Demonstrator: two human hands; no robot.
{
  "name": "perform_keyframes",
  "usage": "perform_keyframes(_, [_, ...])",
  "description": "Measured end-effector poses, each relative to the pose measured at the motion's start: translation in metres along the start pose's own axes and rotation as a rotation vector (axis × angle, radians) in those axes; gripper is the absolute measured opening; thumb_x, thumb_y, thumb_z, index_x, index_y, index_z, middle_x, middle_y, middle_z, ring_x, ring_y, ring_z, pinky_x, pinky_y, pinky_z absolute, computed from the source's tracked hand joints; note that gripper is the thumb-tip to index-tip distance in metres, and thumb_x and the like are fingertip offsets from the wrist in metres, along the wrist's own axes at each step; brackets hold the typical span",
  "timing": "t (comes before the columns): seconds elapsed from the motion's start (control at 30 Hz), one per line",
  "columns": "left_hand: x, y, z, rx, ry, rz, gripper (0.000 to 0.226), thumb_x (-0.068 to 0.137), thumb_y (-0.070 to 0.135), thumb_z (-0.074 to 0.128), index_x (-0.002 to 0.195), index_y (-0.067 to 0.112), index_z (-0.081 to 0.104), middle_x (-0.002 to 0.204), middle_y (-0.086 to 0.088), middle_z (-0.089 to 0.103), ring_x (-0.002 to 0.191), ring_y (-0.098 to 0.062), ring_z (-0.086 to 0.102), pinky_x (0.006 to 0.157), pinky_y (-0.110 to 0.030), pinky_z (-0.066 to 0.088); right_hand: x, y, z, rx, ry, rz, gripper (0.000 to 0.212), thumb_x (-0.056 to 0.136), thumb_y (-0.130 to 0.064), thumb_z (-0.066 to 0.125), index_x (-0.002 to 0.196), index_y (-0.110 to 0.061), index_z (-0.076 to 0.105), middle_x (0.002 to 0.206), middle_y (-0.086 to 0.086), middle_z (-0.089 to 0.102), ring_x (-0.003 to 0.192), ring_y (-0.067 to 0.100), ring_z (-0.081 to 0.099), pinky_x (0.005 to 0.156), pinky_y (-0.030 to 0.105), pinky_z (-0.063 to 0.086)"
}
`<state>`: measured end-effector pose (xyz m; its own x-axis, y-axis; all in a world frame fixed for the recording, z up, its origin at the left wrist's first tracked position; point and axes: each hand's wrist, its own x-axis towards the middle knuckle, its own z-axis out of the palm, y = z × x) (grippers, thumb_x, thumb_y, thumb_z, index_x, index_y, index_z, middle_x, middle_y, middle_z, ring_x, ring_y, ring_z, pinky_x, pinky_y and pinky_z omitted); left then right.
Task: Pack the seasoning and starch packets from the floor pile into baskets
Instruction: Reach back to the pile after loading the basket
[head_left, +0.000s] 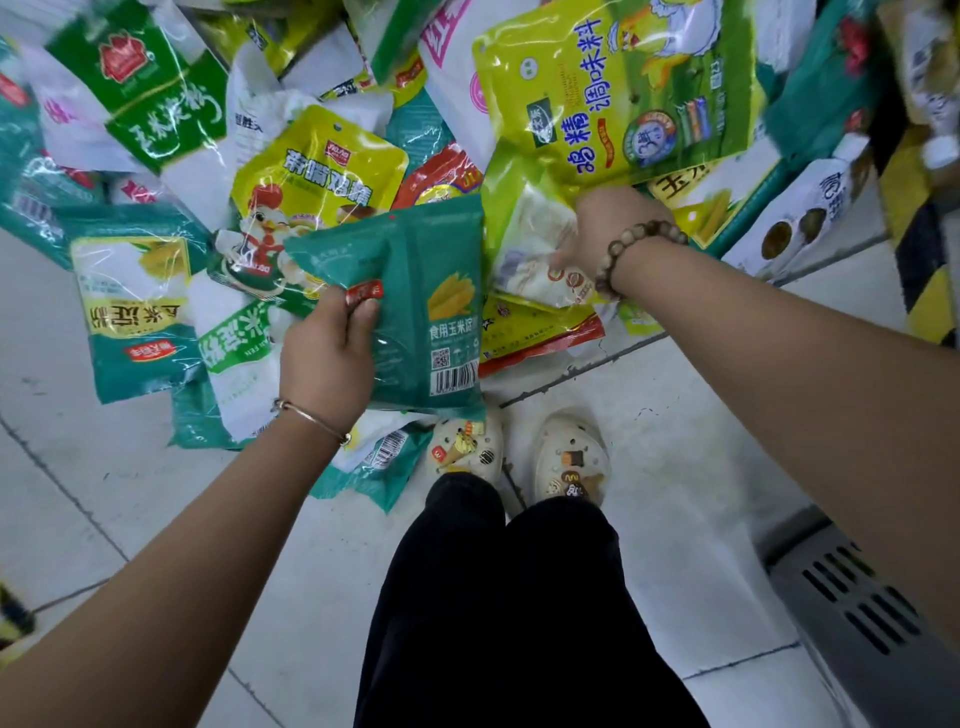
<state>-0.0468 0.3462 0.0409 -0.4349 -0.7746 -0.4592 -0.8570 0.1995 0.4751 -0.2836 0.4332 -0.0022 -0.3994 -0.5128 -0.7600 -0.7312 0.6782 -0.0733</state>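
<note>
A pile of seasoning and starch packets (311, 171) covers the floor ahead of my feet. My left hand (327, 358) grips a teal corn starch packet (415, 312) by its left edge and holds it above the pile. My right hand (602, 234), with a bead bracelet at the wrist, reaches into the pile and holds a yellow-green packet with a white panel (524, 244). A large yellow chicken seasoning bag (618, 88) lies just beyond that hand. No basket is in view.
White floor tiles (675, 441) lie under me, with my two decorated clogs (519, 457) at the pile's near edge. White cartons (810, 218) stand at the right. A grey vented metal unit (872, 618) sits at the lower right.
</note>
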Motion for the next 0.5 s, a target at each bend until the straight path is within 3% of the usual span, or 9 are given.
perform_keyframes(0.07, [0.0,0.005,-0.002,-0.037,-0.001,-0.014,0.019,0.097,0.014,0.048,0.083,0.001,0.048,0.068,-0.013,0.046,0.064,-0.026,0.041,0.056,-0.033,0.017,-0.01,0.009,-0.007,0.182,-0.03,0.06,0.044,0.084,-0.045,0.064,0.074,-0.005,0.052,0.079,0.011,0.051,0.08,0.028,0.054,0.063,0.03,0.038])
perform_keyframes(0.13, [-0.001,0.013,-0.004,-0.062,0.002,-0.024,0.018,0.097,0.013,0.048,0.086,0.0,0.051,0.071,-0.011,0.047,0.067,-0.023,0.041,0.057,-0.03,0.018,-0.025,0.019,-0.009,0.388,-0.026,0.118,0.05,0.084,-0.046,0.064,0.062,-0.005,0.044,0.069,0.01,0.047,0.07,0.026,0.048,0.054,0.029,0.034])
perform_keyframes(0.23, [-0.004,0.027,-0.01,-0.074,0.024,-0.008,0.021,0.097,0.012,0.049,0.086,-0.006,0.053,0.076,-0.014,0.048,0.072,-0.02,0.042,0.06,-0.028,0.02,-0.054,0.036,-0.005,0.747,0.061,0.236,0.046,0.081,-0.043,0.068,0.077,0.002,0.06,0.08,0.015,0.062,0.082,0.029,0.059,0.065,0.035,0.045])
perform_keyframes(0.37, [-0.011,0.057,-0.023,-0.075,0.031,0.066,0.027,0.095,0.012,0.05,0.07,0.009,0.041,0.065,-0.007,0.045,0.069,-0.018,0.038,0.061,-0.026,0.018,-0.105,0.053,-0.001,1.025,0.193,0.35,0.056,0.079,-0.036,0.072,0.099,0.015,0.062,0.103,0.028,0.066,0.096,0.039,0.063,0.082,0.049,0.051])
perform_keyframes(0.43, [-0.015,0.073,-0.03,-0.114,0.021,0.124,0.026,0.094,0.011,0.05,0.069,0.01,0.042,0.059,0.004,0.039,0.066,-0.011,0.035,0.06,-0.026,0.019,-0.129,0.06,-0.001,1.142,0.263,0.381,0.045,0.081,-0.029,0.072,0.101,0.01,0.065,0.104,0.022,0.068,0.095,0.031,0.065,0.085,0.044,0.052])
perform_keyframes(0.5, [-0.018,0.088,-0.034,-0.167,-0.008,0.163,0.019,0.092,0.015,0.049,0.075,0.008,0.049,0.061,0.004,0.042,0.068,-0.011,0.038,0.059,-0.027,0.022,-0.153,0.068,-0.004,1.254,0.342,0.426,0.03,0.082,-0.02,0.071,0.105,-0.001,0.068,0.098,0.011,0.068,0.089,0.019,0.064,0.078,0.029,0.053])
